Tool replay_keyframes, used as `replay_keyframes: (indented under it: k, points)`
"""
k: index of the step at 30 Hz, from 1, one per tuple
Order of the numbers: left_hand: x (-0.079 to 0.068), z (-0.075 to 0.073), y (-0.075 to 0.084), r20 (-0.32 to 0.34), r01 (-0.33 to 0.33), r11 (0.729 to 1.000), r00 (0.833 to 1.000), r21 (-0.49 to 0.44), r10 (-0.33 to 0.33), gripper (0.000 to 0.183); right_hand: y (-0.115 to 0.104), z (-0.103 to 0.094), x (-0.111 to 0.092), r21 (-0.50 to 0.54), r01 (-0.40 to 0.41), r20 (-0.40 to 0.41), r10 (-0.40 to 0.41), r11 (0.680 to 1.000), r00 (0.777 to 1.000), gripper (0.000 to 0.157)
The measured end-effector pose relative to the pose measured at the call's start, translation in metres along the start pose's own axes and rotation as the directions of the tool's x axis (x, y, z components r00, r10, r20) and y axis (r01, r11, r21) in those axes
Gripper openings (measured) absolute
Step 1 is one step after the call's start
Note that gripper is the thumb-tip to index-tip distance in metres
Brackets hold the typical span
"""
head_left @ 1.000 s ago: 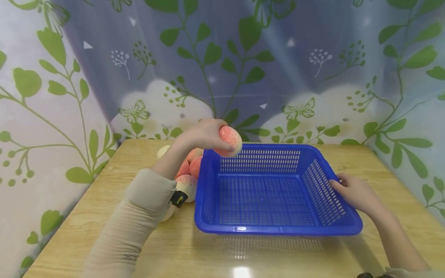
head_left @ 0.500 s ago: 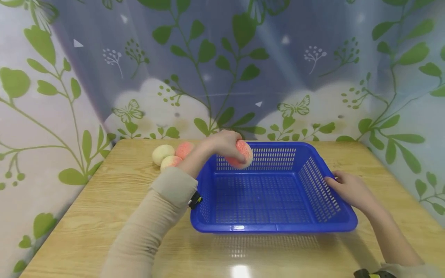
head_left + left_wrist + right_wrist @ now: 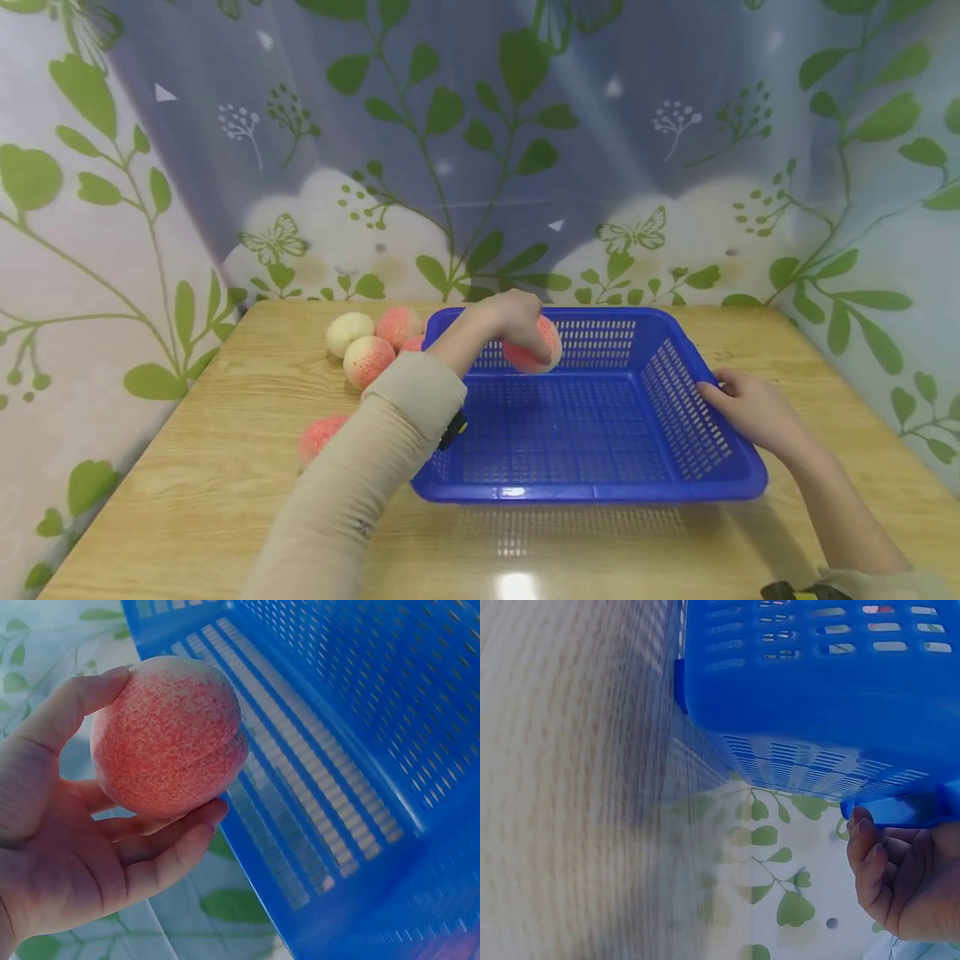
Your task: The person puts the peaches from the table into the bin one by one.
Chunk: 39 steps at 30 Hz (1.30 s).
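Note:
A red and cream peach (image 3: 538, 348) is gripped in my left hand (image 3: 512, 321) above the back left part of a blue plastic basket (image 3: 600, 493). In the left wrist view, the thumb and fingers wrap the near side of this peach (image 3: 169, 739), with the basket's slotted wall just behind it. My right hand (image 3: 753, 410) holds the basket's right rim, thumb over the top. From the right wrist view, the fingers of that hand (image 3: 900, 877) curl under the rim. The basket's floor shows bare through its mesh.
Left of the basket lie several more peaches, among them a pale one (image 3: 349, 334) and a speckled one (image 3: 368, 361). A red peach (image 3: 321, 437) is partly hidden by my left sleeve. All sit on a wooden table (image 3: 202, 483) before a leaf-patterned curtain (image 3: 465, 150).
My left hand has carried the peach right and downward, from the basket's back left corner to inside its outline. The right hand has kept its hold on the rim.

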<state>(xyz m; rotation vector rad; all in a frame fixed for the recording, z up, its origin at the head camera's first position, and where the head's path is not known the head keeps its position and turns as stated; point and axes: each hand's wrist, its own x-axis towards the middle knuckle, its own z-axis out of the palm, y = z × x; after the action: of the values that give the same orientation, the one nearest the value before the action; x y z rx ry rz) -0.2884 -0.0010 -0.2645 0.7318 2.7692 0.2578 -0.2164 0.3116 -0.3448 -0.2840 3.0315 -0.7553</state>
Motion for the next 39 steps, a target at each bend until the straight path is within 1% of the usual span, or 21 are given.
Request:
replay_keyframes:
  k: [5, 9, 11, 14, 17, 20, 21, 24, 27, 32, 36, 39]
  points:
    - [0.016, 0.004, 0.018, -0.023, -0.019, 0.999, 1.000, -0.028, 0.019, 0.044, -0.003, -0.002, 0.003, -0.001, 0.008, -0.010, -0.008, 1.000, 1.000, 0.043]
    - [0.031, 0.014, 0.031, -0.022, -0.051, 0.999, 0.998, -0.015, 0.051, 0.052, -0.007, -0.002, 0.003, -0.013, 0.011, -0.008, -0.011, 1.000, 1.000, 0.041]
    - [0.038, 0.021, 0.037, -0.004, -0.065, 0.998, 0.998, 0.009, 0.065, 0.053, -0.008, -0.001, 0.002, -0.011, 0.013, -0.007, -0.013, 1.000, 1.000, 0.042]
    - [0.047, 0.032, 0.047, 0.026, -0.087, 0.996, 0.996, 0.031, 0.087, 0.048, -0.007, 0.002, -0.001, 0.008, 0.018, -0.010, -0.018, 1.000, 1.000, 0.039]
    - [0.056, 0.042, 0.056, 0.032, -0.094, 0.995, 0.995, 0.040, 0.092, 0.043, -0.005, 0.005, -0.004, 0.021, 0.014, -0.022, -0.014, 1.000, 1.000, 0.039]
    - [0.065, 0.049, 0.065, 0.035, -0.092, 0.995, 0.995, 0.043, 0.090, 0.043, -0.003, 0.006, -0.006, 0.020, 0.003, -0.030, -0.002, 1.000, 1.000, 0.042]
    - [0.067, 0.051, 0.067, 0.036, -0.091, 0.995, 0.995, 0.047, 0.089, 0.046, -0.002, 0.005, -0.006, 0.014, 0.002, -0.035, -0.002, 1.000, 0.999, 0.042]
    - [0.074, 0.057, 0.072, 0.046, -0.098, 0.993, 0.994, 0.063, 0.095, 0.051, -0.002, 0.005, -0.005, 0.008, 0.012, -0.033, -0.012, 1.000, 0.999, 0.044]
    - [0.080, 0.065, 0.075, 0.041, -0.096, 0.993, 0.995, 0.069, 0.093, 0.053, -0.002, 0.005, -0.004, 0.008, 0.017, -0.030, -0.017, 1.000, 0.999, 0.044]
    - [0.086, 0.076, 0.079, 0.032, -0.079, 0.996, 0.996, 0.041, 0.077, 0.048, 0.002, 0.005, -0.004, 0.025, -0.001, -0.034, 0.002, 1.000, 0.999, 0.044]
    - [0.089, 0.078, 0.083, 0.029, -0.065, 0.997, 0.998, 0.029, 0.064, 0.051, 0.004, 0.003, -0.004, 0.037, -0.002, -0.053, 0.004, 0.999, 0.999, 0.042]
    - [0.091, 0.077, 0.087, 0.026, -0.053, 0.998, 0.998, 0.034, 0.052, 0.061, 0.004, 0.000, -0.004, 0.045, -0.002, -0.065, 0.005, 0.999, 0.998, 0.041]
